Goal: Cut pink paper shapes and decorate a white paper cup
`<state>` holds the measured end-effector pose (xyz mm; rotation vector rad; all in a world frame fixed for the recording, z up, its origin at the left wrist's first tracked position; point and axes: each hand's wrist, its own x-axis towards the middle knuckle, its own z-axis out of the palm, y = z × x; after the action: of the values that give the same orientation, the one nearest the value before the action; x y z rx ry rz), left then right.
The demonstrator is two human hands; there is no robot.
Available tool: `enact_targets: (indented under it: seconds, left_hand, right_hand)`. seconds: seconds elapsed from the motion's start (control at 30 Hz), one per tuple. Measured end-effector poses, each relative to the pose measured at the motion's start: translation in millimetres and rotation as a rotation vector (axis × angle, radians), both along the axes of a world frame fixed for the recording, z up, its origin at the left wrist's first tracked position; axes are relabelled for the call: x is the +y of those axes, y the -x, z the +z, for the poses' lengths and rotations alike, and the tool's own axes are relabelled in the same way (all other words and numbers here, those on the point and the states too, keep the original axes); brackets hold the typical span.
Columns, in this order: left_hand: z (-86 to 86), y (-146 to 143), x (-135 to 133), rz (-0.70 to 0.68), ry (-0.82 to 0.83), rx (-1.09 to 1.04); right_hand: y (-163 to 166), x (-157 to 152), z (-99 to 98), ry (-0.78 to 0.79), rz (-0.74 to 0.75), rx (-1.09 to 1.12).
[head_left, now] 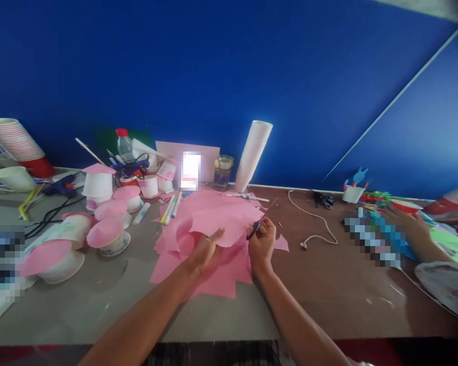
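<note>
My left hand (206,251) pinches a sheet of pink paper (221,218) at its near edge, thumb on top. Dark-handled scissors (254,230) are in my right hand (262,244), their blades pointing up and to the right beside the sheet's right edge. Whether the blades touch the paper is hard to tell. More pink sheets and cut pieces (221,284) lie beneath both hands. A small pink scrap (281,243) rests to the right of my right hand. Several markers (171,209) lie at the pile's far left.
Paper cups with pink tops (106,234) stand on the left. A tall stack of white cups (254,155) leans at the back beside a jar (223,172) and a bright screen (191,170). A white cable (320,218) lies to the right. Another person's hand (408,229) reaches in at far right.
</note>
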<state>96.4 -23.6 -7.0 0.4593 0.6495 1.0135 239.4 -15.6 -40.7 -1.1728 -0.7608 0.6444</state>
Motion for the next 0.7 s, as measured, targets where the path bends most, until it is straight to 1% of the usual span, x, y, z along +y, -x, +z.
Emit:
enact_targets:
  seconds: [0.07,0.13,0.27,0.33,0.43,0.5,0.53,0.6,0.7]
  left_hand:
    - [3.7,1,7,0.086,0.024,-0.015]
    - [6.1,6,14,0.131,0.034,-0.025]
    - [8.9,18,22,0.206,-0.026,-0.096]
    - [11.3,22,24,0.258,-0.047,-0.142]
    - [16.0,27,28,0.334,-0.063,-0.210]
    - [18.8,30,29,0.357,-0.083,-0.244]
    - [19.8,31,30,0.362,-0.096,-0.253]
    - [21.5,34,31,0.385,-0.118,-0.251]
    - [23.2,38,33,0.449,-0.140,-0.236]
  right_hand:
    - [4,-1,-1.0,-0.017,0.046,-0.025]
    - [5,-2,0.1,-0.059,0.110,-0.036]
    - [2,-12,6.4,-0.129,0.225,-0.058]
    - [0,-19,10.2,-0.118,0.353,-0.048]
    - [1,-27,16.5,-0.012,0.678,-0.026]
    - [4,-30,20.7,0.084,0.841,-0.040]
    - [6,-31,22.5,0.131,0.880,-0.052]
    - [10,-32,25.0,0.205,0.906,-0.081]
    - [12,-33,25.3,0.238,0.921,-0.120]
